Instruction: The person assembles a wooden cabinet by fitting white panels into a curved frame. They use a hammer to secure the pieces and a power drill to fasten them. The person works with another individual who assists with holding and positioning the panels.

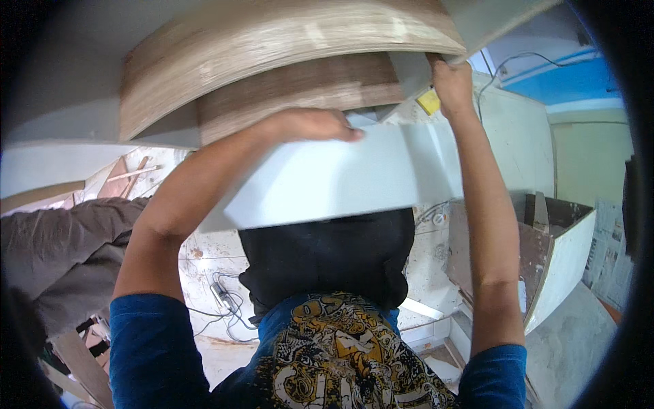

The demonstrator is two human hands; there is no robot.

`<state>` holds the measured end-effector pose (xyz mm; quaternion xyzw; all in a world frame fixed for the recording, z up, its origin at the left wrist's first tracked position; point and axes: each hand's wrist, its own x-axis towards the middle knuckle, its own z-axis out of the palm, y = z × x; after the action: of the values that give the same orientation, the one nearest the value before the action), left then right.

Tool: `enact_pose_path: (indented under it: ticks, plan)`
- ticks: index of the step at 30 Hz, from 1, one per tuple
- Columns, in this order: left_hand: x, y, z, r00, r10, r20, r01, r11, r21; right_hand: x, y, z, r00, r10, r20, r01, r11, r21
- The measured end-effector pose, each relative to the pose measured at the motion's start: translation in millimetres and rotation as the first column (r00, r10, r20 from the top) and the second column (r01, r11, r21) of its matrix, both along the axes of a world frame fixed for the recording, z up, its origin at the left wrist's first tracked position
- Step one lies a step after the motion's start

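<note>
A glossy white panel [340, 180] lies across in front of my body, below a cabinet-like box with a wood-grain board [293, 34] along its front. My left hand [317, 125] is closed over the panel's upper edge, its thumb side toward the white face. The fingers of that hand are partly hidden. My right hand [452, 85] is raised to the right end of the wood-grain board and closed at its lower corner; its fingertips are out of sight behind the wood. Close beside the right wrist is a small yellow block [429, 101].
At the right stands an open wooden box [562, 262] with a pale side. Cables and a power strip [221, 294] lie on the stained floor at lower left. Brown cloth [68, 252] is draped at the left, with wood strips [82, 365] below it.
</note>
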<state>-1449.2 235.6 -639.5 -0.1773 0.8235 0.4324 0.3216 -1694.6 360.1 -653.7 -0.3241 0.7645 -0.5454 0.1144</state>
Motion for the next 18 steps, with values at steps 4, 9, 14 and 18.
enact_pose_path:
  ticks: [4, 9, 14, 18]
  plan:
    - [6, 29, -1, 0.979, -0.072, -0.192, 0.073, 0.997, -0.004, -19, 5, -2, 0.996, 0.086, 0.018, -0.088, 0.988, 0.126]
    - [55, 52, -2, 0.968, -0.073, -0.239, 0.098, 0.991, 0.095, -34, 2, -11, 0.969, 0.188, 0.159, -0.197, 0.979, 0.044]
    - [74, 90, 41, 0.924, -0.154, -0.350, 0.184, 0.981, 0.055, -33, 26, -5, 0.995, 0.063, 0.082, -0.064, 0.998, 0.015]
    - [92, 121, 98, 0.962, 0.027, -0.270, 0.000, 0.995, 0.101, -20, 8, -33, 0.963, 0.192, 0.188, -0.207, 0.976, 0.061]
